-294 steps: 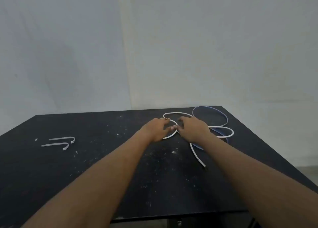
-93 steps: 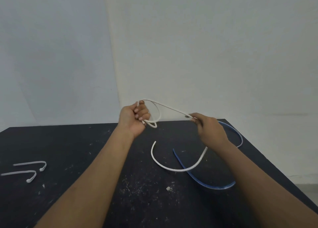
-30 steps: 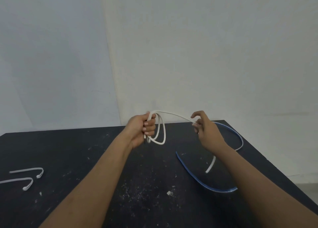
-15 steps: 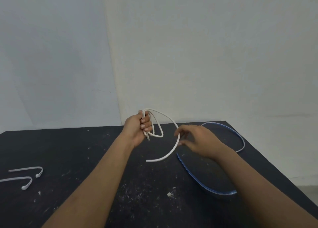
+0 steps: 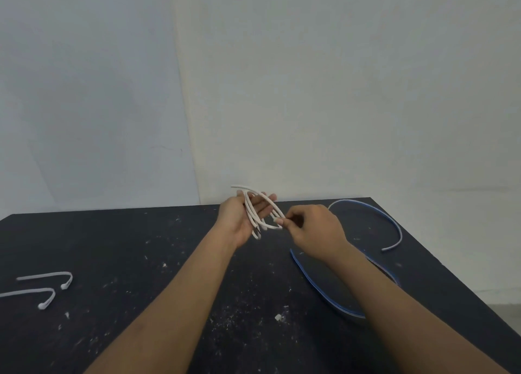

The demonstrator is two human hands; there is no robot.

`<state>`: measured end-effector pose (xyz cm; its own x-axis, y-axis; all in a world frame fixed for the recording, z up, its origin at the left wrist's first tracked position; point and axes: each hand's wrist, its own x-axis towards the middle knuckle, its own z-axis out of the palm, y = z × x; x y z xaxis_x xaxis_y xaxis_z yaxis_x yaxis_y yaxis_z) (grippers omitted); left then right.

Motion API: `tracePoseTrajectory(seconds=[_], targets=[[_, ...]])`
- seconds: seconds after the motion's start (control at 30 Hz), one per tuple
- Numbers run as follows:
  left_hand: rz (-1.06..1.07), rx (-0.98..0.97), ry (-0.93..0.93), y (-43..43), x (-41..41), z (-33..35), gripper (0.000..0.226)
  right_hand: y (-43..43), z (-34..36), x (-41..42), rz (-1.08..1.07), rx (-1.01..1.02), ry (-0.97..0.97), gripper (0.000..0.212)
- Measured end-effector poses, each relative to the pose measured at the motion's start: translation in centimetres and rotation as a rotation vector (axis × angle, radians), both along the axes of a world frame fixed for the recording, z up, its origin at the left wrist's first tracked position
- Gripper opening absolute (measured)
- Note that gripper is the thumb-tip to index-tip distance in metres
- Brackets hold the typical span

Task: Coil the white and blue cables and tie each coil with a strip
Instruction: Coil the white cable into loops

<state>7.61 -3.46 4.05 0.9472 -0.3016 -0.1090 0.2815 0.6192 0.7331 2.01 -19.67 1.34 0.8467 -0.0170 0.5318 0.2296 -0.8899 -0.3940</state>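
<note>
The white cable (image 5: 260,215) is gathered into a small coil of several loops, held above the black table (image 5: 135,255). It lies across the palm of my left hand (image 5: 239,218), whose fingers are stretched out. My right hand (image 5: 313,230) pinches the coil's right side between thumb and forefinger. The blue cable (image 5: 327,297) lies loose on the table to the right in one large open loop, partly hidden under my right forearm. Two white strips (image 5: 45,275) (image 5: 28,292) with hooked ends lie at the far left.
White crumbs and specks (image 5: 278,316) are scattered over the tabletop. The table's right edge (image 5: 451,272) runs diagonally close to the blue cable. A pale wall stands right behind the table's far edge.
The last loose tail of the white cable has been drawn up into the coil. My left hand has opened from a fist to a flat palm, and my right hand has closed in on the coil.
</note>
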Motion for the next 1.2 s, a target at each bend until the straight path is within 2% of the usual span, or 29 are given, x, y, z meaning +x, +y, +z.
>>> tracePoseTrajectory(seconds=[0.17, 0.23, 0.3, 0.37, 0.43, 0.47, 0.53, 0.63, 0.8, 1.03, 1.1, 1.2], targets=[[-0.005, 0.084, 0.064, -1.7, -0.7, -0.4, 0.034, 1.8, 0.0, 0.3, 0.018, -0.162, 0.145, 0.036], [0.015, 0.129, 0.096, -1.8, -0.3, -0.5, 0.035, 1.8, 0.4, 0.3, 0.060, -0.157, 0.212, 0.038], [-0.031, 0.181, 0.085, -1.4, 0.2, -0.5, 0.035, 1.4, 1.1, 0.1, 0.094, -0.067, 0.193, 0.042], [-0.142, 0.252, 0.020, -0.9, 0.2, -0.4, 0.035, 0.8, 1.6, 0.0, 0.093, 0.129, 0.054, 0.041], [-0.283, 0.324, -0.047, -0.7, -0.2, -0.5, 0.034, 0.5, 2.2, 0.1, 0.092, 0.291, -0.074, 0.030], [-0.348, 0.363, -0.077, -0.7, -0.4, -0.5, 0.033, 0.5, 2.6, 0.3, 0.106, 0.295, -0.095, 0.026], [-0.456, 0.412, -0.121, -0.8, -0.8, -0.6, 0.031, 0.5, 3.2, 0.6, 0.152, 0.153, -0.089, 0.022], [-0.540, 0.387, -0.140, -0.6, -1.0, -0.5, 0.028, -0.1, 3.5, 1.1, 0.129, -0.090, -0.093, 0.018], [-0.535, 0.382, -0.168, 0.5, -0.9, -0.3, 0.030, -1.3, 3.5, 0.7, 0.222, -0.029, -0.126, 0.008], [-0.553, 0.442, -0.171, 0.6, -1.4, -0.4, 0.036, -1.0, 3.4, 0.5, 0.094, -0.126, -0.145, 0.006], [-0.558, 0.432, -0.160, 0.5, -1.3, -0.4, 0.039, -1.2, 3.5, 0.6, 0.052, -0.044, -0.066, 0.003], [-0.565, 0.378, -0.151, 0.5, -1.2, -0.1, 0.039, -1.5, 3.6, 0.4, 0.124, 0.315, 0.048, 0.003]])
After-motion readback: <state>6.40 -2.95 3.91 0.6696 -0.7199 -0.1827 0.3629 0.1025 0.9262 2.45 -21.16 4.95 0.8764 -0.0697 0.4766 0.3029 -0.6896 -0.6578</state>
